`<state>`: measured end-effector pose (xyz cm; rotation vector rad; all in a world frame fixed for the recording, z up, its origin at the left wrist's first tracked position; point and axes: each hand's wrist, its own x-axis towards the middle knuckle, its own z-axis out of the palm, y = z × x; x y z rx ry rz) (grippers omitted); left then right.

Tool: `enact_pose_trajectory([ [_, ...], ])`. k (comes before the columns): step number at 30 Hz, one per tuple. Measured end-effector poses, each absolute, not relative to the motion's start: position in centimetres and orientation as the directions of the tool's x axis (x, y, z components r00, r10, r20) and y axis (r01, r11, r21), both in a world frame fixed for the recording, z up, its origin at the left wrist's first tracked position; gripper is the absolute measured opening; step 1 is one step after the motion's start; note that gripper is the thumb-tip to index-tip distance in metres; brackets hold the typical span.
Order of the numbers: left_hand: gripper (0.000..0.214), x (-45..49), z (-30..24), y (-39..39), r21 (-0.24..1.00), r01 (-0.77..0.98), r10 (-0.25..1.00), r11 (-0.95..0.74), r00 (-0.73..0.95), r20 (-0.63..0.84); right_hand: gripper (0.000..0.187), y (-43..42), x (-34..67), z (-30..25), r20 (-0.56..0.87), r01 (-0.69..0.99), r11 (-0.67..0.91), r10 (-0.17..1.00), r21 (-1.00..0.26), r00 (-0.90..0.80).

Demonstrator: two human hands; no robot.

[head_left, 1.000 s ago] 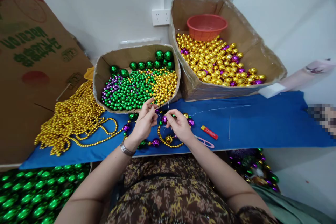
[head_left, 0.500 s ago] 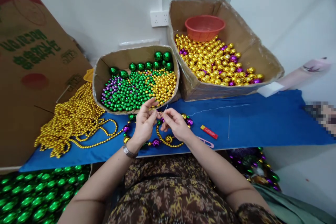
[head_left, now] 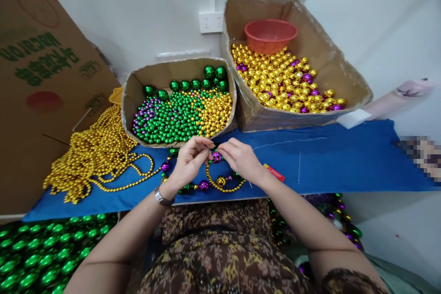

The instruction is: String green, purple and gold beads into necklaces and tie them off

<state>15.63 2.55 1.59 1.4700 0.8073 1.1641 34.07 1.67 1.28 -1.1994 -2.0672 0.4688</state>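
My left hand (head_left: 189, 161) and my right hand (head_left: 241, 158) meet over the blue cloth (head_left: 344, 161), fingers pinched together. Between the fingertips sits a purple bead (head_left: 217, 157) of a mixed bead string (head_left: 220, 183) of gold, green and purple beads that lies curled under both hands. A thin white thread (head_left: 289, 141) runs off to the right across the cloth. Just beyond my hands stands a small cardboard box (head_left: 179, 108) of green, gold and purple beads.
A bigger cardboard box (head_left: 296, 78) of gold balls holds a red bowl (head_left: 270, 34). A heap of gold bead strands (head_left: 96, 154) lies left. A red lighter (head_left: 274, 172) lies by my right wrist. Green balls (head_left: 41, 257) fill a container lower left.
My hands have drawn closer together and my right hand has moved up and right. The raised loop of thread above them is gone from sight.
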Motion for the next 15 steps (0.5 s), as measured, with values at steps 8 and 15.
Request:
enact_pose_trajectory([
  [8,0.008,15.1,2.5,2.7,0.818,0.22,0.802,-0.532,0.44,0.403,0.021,1.9,34.4,2.2,0.354,0.482,0.513,0.852,-0.71,-0.385],
  [15,0.01,15.1,2.3,2.7,0.866,0.207,0.851,-0.454,0.388,0.354,0.019,1.8,35.0,3.0,0.367,0.47,0.545,0.829,-0.694,-0.422],
])
